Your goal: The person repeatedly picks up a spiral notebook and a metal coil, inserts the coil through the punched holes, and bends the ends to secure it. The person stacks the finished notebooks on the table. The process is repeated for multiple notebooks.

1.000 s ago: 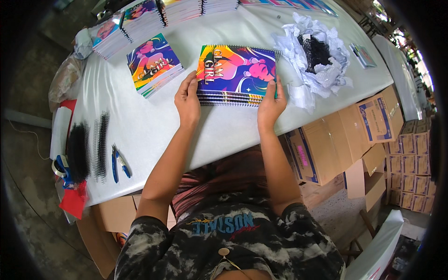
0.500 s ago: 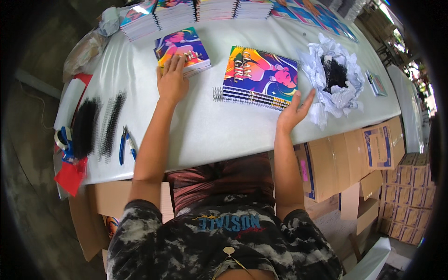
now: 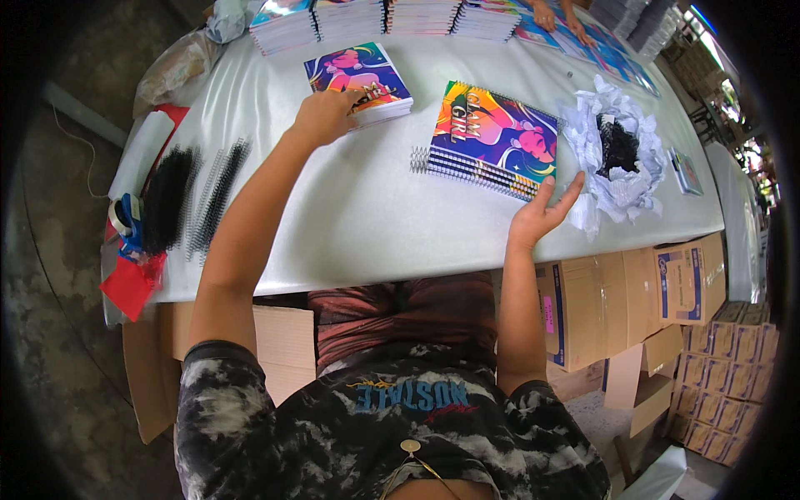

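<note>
My left hand [image 3: 327, 118] reaches to a small stack of notebooks [image 3: 357, 73] with a colourful illustrated cover. Its bent fingers grip the near left corner; the thumb is hidden. Nearer my right side lies a stack of spiral-bound notebooks [image 3: 496, 137], their coils alternating between opposite edges. My right hand [image 3: 537, 218] is open beside its near right corner, thumb and fingers spread, holding nothing. Crumpled white paper [image 3: 583, 125] with black coils [image 3: 618, 146] inside sits to its right.
Black spiral coils [image 3: 171, 200] lie at the left, beside a blue tape dispenser [image 3: 129, 229] and red plastic [image 3: 132, 285]. Tall notebook stacks [image 3: 350, 21] line the back. Another person's hands [image 3: 562, 18] touch sheets at the far right. Cardboard boxes [image 3: 600, 296] stand below the table's right edge.
The view has shifted. My left hand has turned, its fingers now bent at the stack's near left corner instead of lying across the cover. My left forearm now hides the pliers. My right hand stays open.
</note>
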Motion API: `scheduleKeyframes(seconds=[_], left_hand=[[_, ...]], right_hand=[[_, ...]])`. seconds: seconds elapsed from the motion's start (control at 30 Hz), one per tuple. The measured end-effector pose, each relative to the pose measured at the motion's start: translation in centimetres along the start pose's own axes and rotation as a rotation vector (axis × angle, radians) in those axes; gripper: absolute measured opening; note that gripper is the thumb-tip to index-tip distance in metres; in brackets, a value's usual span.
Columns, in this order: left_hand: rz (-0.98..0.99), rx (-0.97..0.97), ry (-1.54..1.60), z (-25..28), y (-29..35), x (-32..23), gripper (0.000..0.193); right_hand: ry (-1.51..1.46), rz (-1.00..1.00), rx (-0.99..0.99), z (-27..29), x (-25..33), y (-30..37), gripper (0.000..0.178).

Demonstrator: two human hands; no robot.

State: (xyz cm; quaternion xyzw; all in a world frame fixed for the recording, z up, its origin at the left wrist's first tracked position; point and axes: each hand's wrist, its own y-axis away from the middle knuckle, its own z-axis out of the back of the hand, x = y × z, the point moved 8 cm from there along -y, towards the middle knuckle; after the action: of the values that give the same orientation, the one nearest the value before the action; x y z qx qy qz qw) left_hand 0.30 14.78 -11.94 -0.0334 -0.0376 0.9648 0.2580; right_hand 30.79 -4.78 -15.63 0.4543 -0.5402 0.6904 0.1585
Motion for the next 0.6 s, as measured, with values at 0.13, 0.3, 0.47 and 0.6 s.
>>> scheduleKeyframes(seconds=[0.13, 0.3, 0.47, 0.6], left_hand=[[-0.053, 0.146, 0.356, 0.4, -1.2, 1.4, 0.052], [0.070, 0.219, 0.541, -0.6, -1.5, 2.9, 0.048], [0.061, 0.075, 0.384, 0.3, -1.0, 3.7, 0.039], [-0.006, -0.382, -0.033, 3.7, 3.7, -0.3, 0.019]], right_hand=[[-0.068, -0.005, 0.017, -0.2, 0.0, 0.0, 0.055], [-0.124, -0.032, 0.014, -0.3, -0.1, 0.1, 0.053], [-0.088, 0.033, 0.025, -0.8, 0.1, -0.1, 0.057], [0.270, 0.309, 0.055, -0.1, 4.7, 0.4, 0.066]])
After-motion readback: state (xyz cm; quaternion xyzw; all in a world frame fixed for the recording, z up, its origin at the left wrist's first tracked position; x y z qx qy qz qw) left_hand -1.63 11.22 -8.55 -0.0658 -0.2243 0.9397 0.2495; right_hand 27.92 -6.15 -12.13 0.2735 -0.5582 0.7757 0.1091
